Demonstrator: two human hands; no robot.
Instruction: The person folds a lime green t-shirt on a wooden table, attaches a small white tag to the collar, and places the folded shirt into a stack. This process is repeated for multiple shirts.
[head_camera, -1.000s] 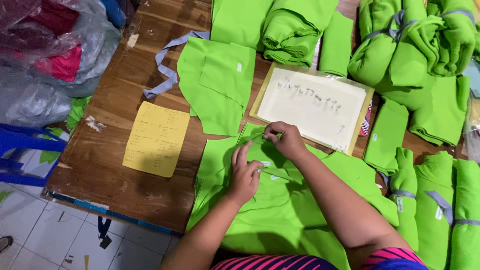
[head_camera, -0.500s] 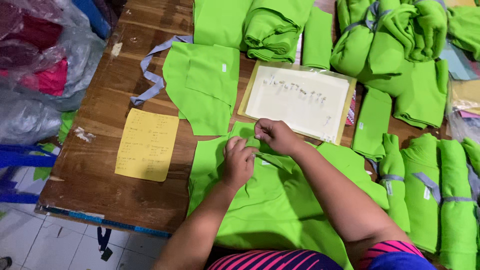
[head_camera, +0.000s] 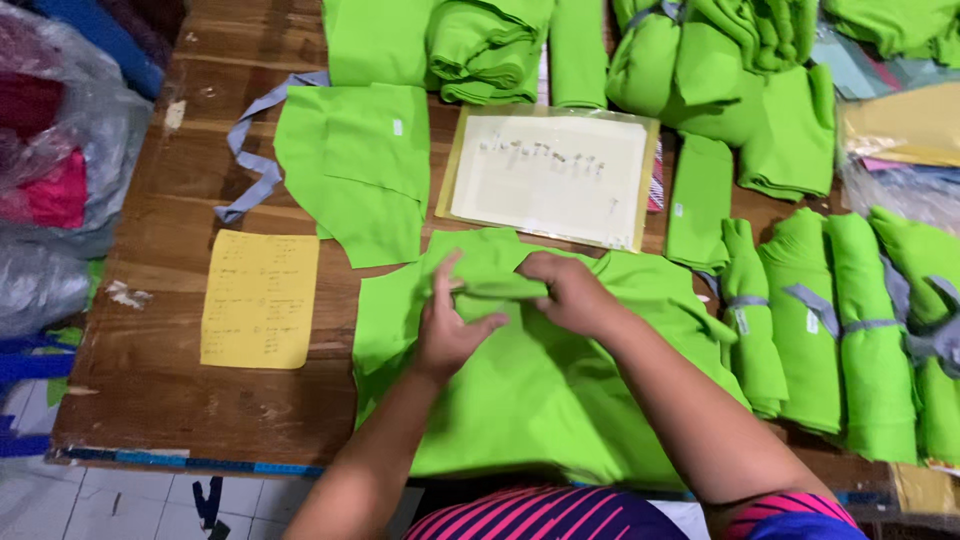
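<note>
Head view, one entry: our left hand (head_camera: 447, 325) and right hand (head_camera: 572, 292) both pinch a fold of the green fabric piece (head_camera: 530, 390) lying flat beneath them on the wooden table (head_camera: 150, 390). We judge it best to keep edges aligned while creasing. Beyond the hands, a sleeved paper sheet (head_camera: 552, 177); left of them, a yellow note (head_camera: 260, 298).

My left hand (head_camera: 447, 325) sits palm down, fingers curled, thumb out to the right, index finger raised. My right hand (head_camera: 568, 291) lies just beside it, knuckles up, fingers bent in a pinch. Both forearms angle inward from below, bare.
</note>
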